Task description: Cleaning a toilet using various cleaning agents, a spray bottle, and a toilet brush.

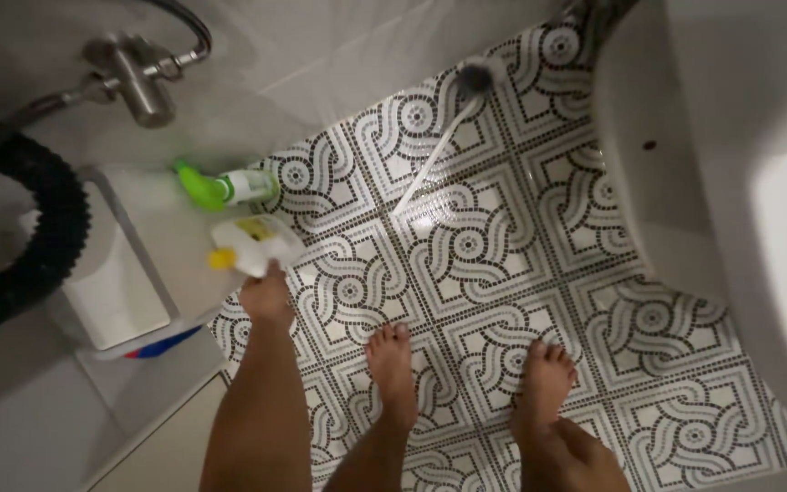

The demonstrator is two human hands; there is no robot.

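My left hand [266,296] reaches down to the floor by the wall and closes on the lower end of a white bottle [257,241] with a yellow cap and a yellow label. The bottle looks blurred. Just beyond it lies a second white bottle with a green spray top [228,188]. My right hand is out of view. My bare feet [392,369] [544,378] stand on the patterned black-and-white tile floor [466,246].
A white-handled toilet brush [439,146] lies on the tiles ahead. The white toilet [676,191] fills the right side. At left are a black corrugated hose [52,228], a metal tap [138,82] on the wall and a white box [111,282] with a blue item [161,344] under it.
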